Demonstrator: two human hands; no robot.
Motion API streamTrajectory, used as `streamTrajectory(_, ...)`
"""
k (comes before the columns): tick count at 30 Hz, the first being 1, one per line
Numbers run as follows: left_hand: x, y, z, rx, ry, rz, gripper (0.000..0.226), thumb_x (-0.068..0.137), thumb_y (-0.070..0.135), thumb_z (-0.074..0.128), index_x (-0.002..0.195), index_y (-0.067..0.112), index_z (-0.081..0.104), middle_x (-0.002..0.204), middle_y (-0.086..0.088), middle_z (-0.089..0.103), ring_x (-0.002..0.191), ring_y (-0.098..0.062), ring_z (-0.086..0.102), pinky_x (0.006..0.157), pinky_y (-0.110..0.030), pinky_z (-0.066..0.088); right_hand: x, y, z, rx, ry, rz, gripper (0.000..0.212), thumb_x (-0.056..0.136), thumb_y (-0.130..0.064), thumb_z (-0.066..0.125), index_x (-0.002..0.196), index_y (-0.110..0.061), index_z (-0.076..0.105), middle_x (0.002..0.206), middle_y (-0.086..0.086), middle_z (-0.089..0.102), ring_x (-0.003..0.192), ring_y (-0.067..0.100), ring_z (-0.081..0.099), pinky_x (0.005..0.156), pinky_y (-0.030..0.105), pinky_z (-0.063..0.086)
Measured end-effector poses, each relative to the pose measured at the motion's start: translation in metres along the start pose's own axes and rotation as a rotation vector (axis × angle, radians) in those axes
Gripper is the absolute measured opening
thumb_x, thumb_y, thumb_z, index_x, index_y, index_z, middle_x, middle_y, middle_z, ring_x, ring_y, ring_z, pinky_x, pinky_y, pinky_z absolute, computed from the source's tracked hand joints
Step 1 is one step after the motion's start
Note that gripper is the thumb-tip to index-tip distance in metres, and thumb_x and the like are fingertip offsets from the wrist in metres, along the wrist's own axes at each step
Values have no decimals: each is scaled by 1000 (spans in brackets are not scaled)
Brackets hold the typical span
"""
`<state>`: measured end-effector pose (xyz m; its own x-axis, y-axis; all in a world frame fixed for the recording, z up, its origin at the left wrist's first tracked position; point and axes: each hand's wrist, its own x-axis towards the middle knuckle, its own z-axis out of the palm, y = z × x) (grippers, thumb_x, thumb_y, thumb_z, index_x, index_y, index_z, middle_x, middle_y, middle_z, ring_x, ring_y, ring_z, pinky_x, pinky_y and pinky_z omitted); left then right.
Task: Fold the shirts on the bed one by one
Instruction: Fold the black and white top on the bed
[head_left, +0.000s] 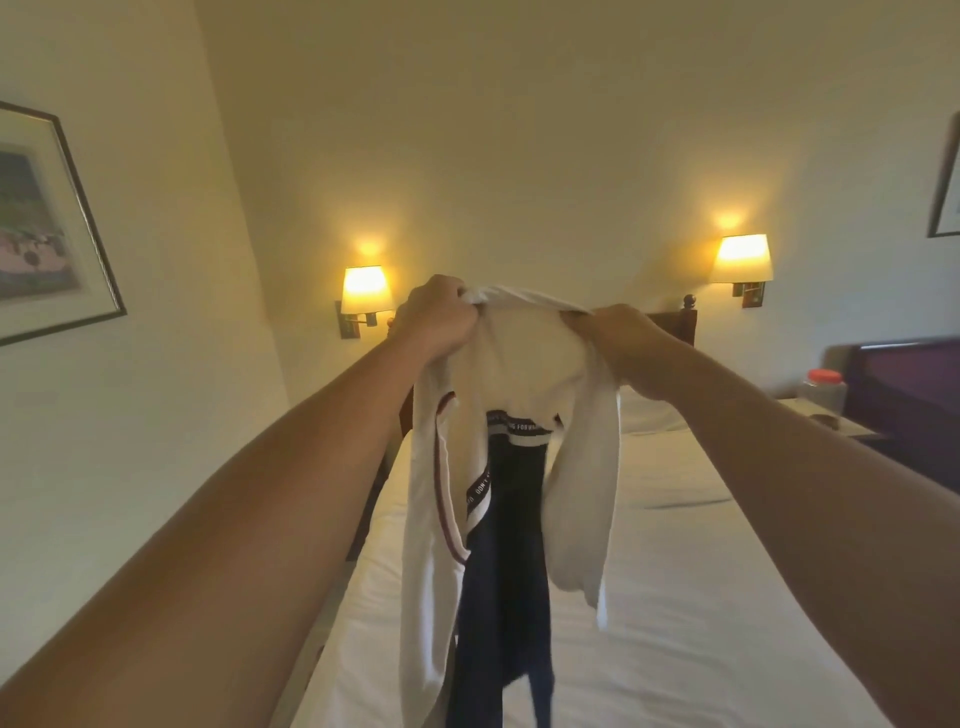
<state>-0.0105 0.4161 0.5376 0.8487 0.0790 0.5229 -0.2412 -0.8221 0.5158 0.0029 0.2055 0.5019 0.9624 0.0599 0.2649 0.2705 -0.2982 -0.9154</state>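
Nearest, two bare forearms reach forward from the lower corners, over a bed (701, 597) covered with a white, slightly creased sheet that runs away toward the far wall. A pillow (649, 415) lies at its far end, against a dark wooden headboard (675, 325) with a round knob on its post. To the right, a bedside surface carries a clear jar with a red lid (826, 387), next to a second, dark purple headboard (909, 384). On the far wall two lit lamps glow yellow, the left lamp (365, 291) and the right lamp (741, 258), each on a bracket. A framed picture (41, 223) hangs on the left wall, and the edge of another frame (948, 182) shows at the far right.

The shirt (524, 364) hangs in the air above the middle of the bed, white on top with a dark navy panel below and a thin red stripe along one edge. A black band across it carries white letters; "FORWARD" can be read, and a second band down the side shows "DON'T", the rest too small to tell.

The left hand (436, 317) has its fingers curled tightly round a bunch of the white cloth at the top. The right hand (623, 343) pinches the top edge just beside it, fingers closed on the fabric.
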Motion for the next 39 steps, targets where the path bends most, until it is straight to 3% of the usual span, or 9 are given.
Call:
streamTrajectory(4, 10, -6, -1, -30, 71, -65, 18, 102, 27, 51, 88, 16, 56, 88, 0, 58, 84, -22, 53, 71, -32, 34, 2, -20, 2, 118, -76, -43, 34, 93, -31, 70, 97, 3, 66, 80, 12, 57, 73, 26, 55, 67, 37, 46)
streamTrajectory(11, 25, -3, -24, -113, 21, -2, 36, 93, 17, 62, 62, 17, 43, 63, 1, 39, 57, -15, 35, 51, -29, 24, 12, -7, 2, -432, 161, -152, 43, 94, -39, 60, 75, -1, 55, 69, 5, 48, 64, 20, 45, 61, 32, 38)
streamTrajectory(15, 30, 2, -24, -158, -13, -50, 30, 96, 23, 58, 68, 15, 48, 66, -1, 43, 62, -19, 39, 56, -30, 27, 4, -33, 4, -4, 216, -22, 25, 93, -30, 65, 90, -5, 63, 76, 5, 57, 70, 23, 56, 63, 32, 46)
streamTrajectory(18, 30, 9, -20, -423, 40, -144, 26, 100, 30, 49, 85, 14, 61, 85, -6, 62, 81, -27, 58, 69, -32, 44, -11, -59, 11, 372, -83, 59, 16, 90, -24, 64, 93, -8, 66, 77, 9, 65, 63, 24, 61, 63, 32, 51)
streamTrajectory(22, 34, 17, -24, -619, 42, -208, 35, 102, 34, 45, 119, 10, 66, 109, -8, 70, 101, -28, 67, 89, -42, 55, -15, -51, 13, 522, -563, 28, 29, 93, -13, 40, 99, -5, 67, 87, 13, 69, 77, 27, 68, 74, 38, 56)
streamTrajectory(26, 34, 23, -31, -604, 55, -186, 29, 101, 29, 46, 117, 16, 66, 113, -9, 68, 102, -28, 63, 85, -37, 51, 1, -20, 19, 211, -272, -33, 34, 82, 10, 42, 96, 3, 73, 90, 19, 72, 81, 27, 69, 77, 41, 60)
streamTrajectory(29, 33, 25, -34, -600, 24, -164, 19, 99, 29, 49, 99, 20, 66, 111, -11, 69, 101, -30, 63, 79, -35, 47, 14, 13, 27, -206, -31, -138, 20, 84, -1, 60, 101, -1, 69, 93, 6, 67, 86, 22, 63, 72, 32, 52)
streamTrajectory(34, 32, 30, -37, -497, 9, -82, 26, 101, 25, 46, 81, 18, 61, 88, -4, 60, 81, -24, 52, 71, -32, 39, 11, 50, 43, -179, -73, -58, 77, 74, -28, 88, 137, -27, 46, 121, 1, 55, 104, 20, 58, 64, 22, 45)
streamTrajectory(39, 31, 34, -46, -289, -80, 9, 16, 98, 22, 56, 86, 15, 64, 83, -3, 55, 74, -21, 47, 66, -31, 36, 5, 55, 53, -39, -159, -63, 23, 91, -22, 74, 98, -1, 71, 89, 18, 70, 71, 15, 62, 66, 30, 48)
